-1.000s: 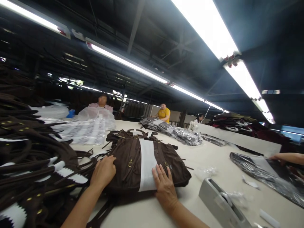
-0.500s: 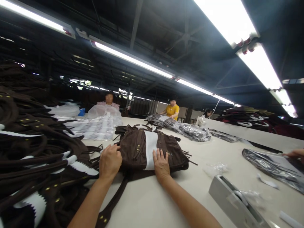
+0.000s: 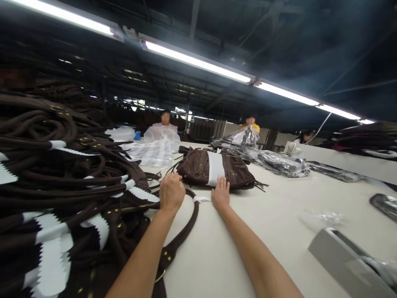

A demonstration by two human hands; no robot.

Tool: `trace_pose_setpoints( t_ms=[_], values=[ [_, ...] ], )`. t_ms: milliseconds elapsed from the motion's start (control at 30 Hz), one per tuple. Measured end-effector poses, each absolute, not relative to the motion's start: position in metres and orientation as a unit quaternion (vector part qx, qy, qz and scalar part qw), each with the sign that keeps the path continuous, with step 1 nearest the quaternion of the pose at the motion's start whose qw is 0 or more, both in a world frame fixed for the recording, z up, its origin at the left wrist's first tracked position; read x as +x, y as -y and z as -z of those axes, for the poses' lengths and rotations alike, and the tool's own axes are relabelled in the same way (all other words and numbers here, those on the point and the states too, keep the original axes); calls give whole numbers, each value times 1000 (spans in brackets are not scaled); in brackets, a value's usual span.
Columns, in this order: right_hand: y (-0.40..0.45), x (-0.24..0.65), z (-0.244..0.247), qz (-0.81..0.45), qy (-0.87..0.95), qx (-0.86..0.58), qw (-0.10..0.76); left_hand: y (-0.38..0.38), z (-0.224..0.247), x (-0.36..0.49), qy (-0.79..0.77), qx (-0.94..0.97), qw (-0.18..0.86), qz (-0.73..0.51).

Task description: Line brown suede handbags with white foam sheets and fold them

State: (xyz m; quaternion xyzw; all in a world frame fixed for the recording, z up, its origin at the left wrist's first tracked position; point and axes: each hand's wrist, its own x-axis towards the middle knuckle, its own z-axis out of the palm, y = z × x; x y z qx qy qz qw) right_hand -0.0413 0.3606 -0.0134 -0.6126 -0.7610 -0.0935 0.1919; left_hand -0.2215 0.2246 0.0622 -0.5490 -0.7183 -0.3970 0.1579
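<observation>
A dark brown handbag (image 3: 238,171) lies flat on the white table, a white paper band (image 3: 216,167) wrapped around its middle and thin tassels at its sides. My left hand (image 3: 171,192) is closed at the bag's near left corner, its fingertips partly hidden. My right hand (image 3: 221,192) lies with fingers stretched out on the near edge, over the lower end of the band. A brown rounded handle (image 3: 194,215) with a white wrap curves across the table between my forearms.
Brown bags with white-wrapped handles (image 3: 93,182) are heaped at left. Clear plastic bags (image 3: 150,153) lie beyond, plastic-wrapped bags (image 3: 279,161) at back right. A grey tape dispenser (image 3: 344,256) stands at right. Across the table, a person in yellow (image 3: 254,127) lifts plastic; another sits behind clear plastic.
The handbag has slid farther from me, with both hands following it. The handle with the white wrap now shows in front. The person in yellow has raised a plastic bag. My view has turned left.
</observation>
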Motion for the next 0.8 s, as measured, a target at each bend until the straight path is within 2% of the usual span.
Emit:
trace_pose_setpoints(
  t_ms=[167,333,467,633,800],
  values=[
    [-258,13,25,-41,834,-534,131,-218,-77,-212,692,-568,136,425],
    [-160,47,25,-43,859,-495,123,-207,-90,-194,681,-584,117,426],
    [-104,53,31,-61,883,-448,125,-184,-97,-165,671,-629,98,379],
    [-48,55,29,-93,906,-387,143,-118,-97,-123,630,-706,99,308],
    [-11,61,46,-71,919,-345,178,-27,-74,-115,630,-735,104,230]
  ],
)
